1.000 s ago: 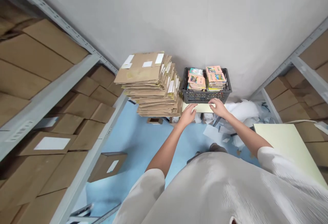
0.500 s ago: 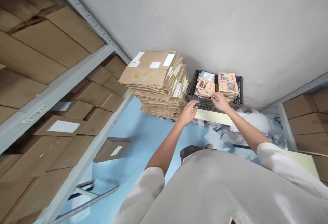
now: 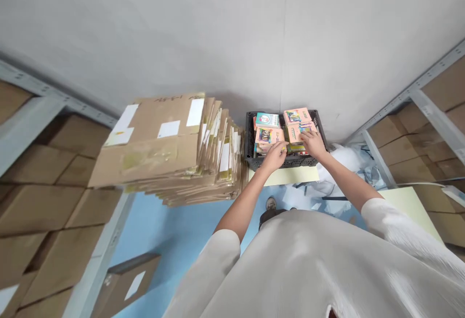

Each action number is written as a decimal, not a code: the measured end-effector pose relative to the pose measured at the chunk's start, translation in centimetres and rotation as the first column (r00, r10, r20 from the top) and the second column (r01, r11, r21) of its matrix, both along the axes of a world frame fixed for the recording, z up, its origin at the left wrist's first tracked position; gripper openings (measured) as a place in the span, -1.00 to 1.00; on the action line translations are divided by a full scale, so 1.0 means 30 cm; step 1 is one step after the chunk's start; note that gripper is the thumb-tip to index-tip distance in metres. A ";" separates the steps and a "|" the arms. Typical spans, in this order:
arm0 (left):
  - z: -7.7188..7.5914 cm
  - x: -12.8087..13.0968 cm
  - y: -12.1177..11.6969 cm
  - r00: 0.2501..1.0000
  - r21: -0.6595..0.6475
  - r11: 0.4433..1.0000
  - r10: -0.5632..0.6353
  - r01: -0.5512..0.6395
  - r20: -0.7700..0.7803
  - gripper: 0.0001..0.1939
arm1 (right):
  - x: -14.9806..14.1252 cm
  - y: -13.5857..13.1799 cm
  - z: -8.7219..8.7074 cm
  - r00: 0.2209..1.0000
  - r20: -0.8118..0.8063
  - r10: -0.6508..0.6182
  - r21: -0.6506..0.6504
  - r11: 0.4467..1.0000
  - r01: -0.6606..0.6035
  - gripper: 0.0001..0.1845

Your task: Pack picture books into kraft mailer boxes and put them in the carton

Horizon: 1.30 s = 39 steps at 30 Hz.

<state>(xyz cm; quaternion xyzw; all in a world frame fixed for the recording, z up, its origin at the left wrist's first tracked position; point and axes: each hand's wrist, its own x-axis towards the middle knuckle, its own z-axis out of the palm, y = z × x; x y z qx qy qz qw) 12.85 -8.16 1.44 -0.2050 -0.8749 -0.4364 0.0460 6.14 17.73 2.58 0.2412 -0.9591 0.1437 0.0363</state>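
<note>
A black plastic crate (image 3: pixel 250 136) stands against the wall with stacks of small booklets inside. The front left stack (image 3: pixel 269 135) has a pink cover on top, and a teal booklet (image 3: pixel 268 119) lies behind it. My right hand (image 3: pixel 314 144) has its fingers closed over the near right edge of the pink booklets (image 3: pixel 300 130) in the front right stack. At the near side of the crate, my left hand (image 3: pixel 275 157) is closed beside the front left stack, fingertips toward the gap between the stacks. What lies between its fingers is hidden.
A tall pile of flattened cardboard boxes (image 3: pixel 152 124) stands left of the crate. Shelves with cartons (image 3: pixel 39 209) line the left side, and more cartons (image 3: pixel 410 151) fill the right shelves. A carton (image 3: pixel 127 284) and white plastic wrapping (image 3: pixel 337 163) lie low down.
The view has swung left and closer to the cardboard pile. My left hand has moved from the crate's near left rim to the booklets. My right hand has shifted onto the front right stack.
</note>
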 end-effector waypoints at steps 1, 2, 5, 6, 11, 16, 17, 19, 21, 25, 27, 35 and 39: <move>0.003 -0.025 0.004 1.000 -0.010 1.000 -0.020 0.020 -0.012 -0.51 | 0.006 -0.008 0.013 1.000 0.007 0.003 0.008 1.000 -0.004 -0.61; 0.008 -0.048 0.009 0.999 -0.021 0.999 -0.034 0.033 -0.028 -0.50 | 0.013 -0.014 0.027 1.000 0.009 0.004 0.009 1.000 -0.004 -0.61; 0.034 -0.104 0.043 0.995 -0.044 0.998 -0.055 0.051 -0.082 -0.51 | 0.049 -0.018 0.074 1.000 -0.010 -0.021 -0.022 1.000 0.021 -0.57; 0.045 -0.119 0.063 0.993 -0.047 0.997 -0.066 0.062 -0.095 -0.52 | 0.068 -0.013 0.090 0.999 -0.021 -0.043 -0.035 0.999 0.042 -0.56; 0.104 -0.146 0.222 0.968 -0.065 0.975 -0.220 0.213 -0.123 -0.61 | 0.217 0.076 0.158 0.977 -0.038 -0.211 -0.067 0.976 0.208 -0.52; 0.128 -0.087 0.453 0.897 -0.072 0.909 -0.418 0.411 -0.145 -0.64 | 0.434 0.254 0.175 0.899 -0.049 -0.436 -0.073 0.899 0.432 -0.55; 0.126 -0.064 0.506 0.878 -0.080 0.890 -0.456 0.449 -0.142 -0.65 | 0.486 0.298 0.170 0.878 -0.048 -0.477 -0.074 0.878 0.473 -0.56; 0.114 -0.004 0.618 0.840 -0.099 0.850 -0.527 0.518 -0.131 -0.66 | 0.602 0.390 0.150 0.832 -0.042 -0.553 -0.075 0.832 0.549 -0.59; 0.092 0.074 0.740 0.797 -0.122 0.804 -0.594 0.582 -0.113 -0.67 | 0.734 0.489 0.118 0.781 -0.033 -0.624 -0.074 0.781 0.620 -0.62; 0.033 0.276 0.999 0.706 -0.159 0.706 -0.705 0.690 -0.065 -0.66 | 1.033 0.687 0.035 0.680 0.021 -0.733 -0.050 0.678 0.733 -0.66; 0.003 0.390 1.126 0.661 -0.178 0.657 -0.749 0.732 -0.047 -0.66 | 1.186 0.778 -0.001 0.629 0.059 -0.775 -0.034 0.628 0.777 -0.69; -0.061 0.749 1.509 0.455 -0.240 0.437 -0.890 0.867 0.021 -0.73 | 1.678 1.019 -0.068 0.402 0.165 -0.901 -0.019 0.404 0.914 -0.74; -0.091 0.834 1.634 0.391 -0.308 0.359 -0.919 0.881 0.047 -0.75 | 1.823 1.066 -0.120 0.313 0.194 -0.930 -0.048 0.310 0.950 -0.66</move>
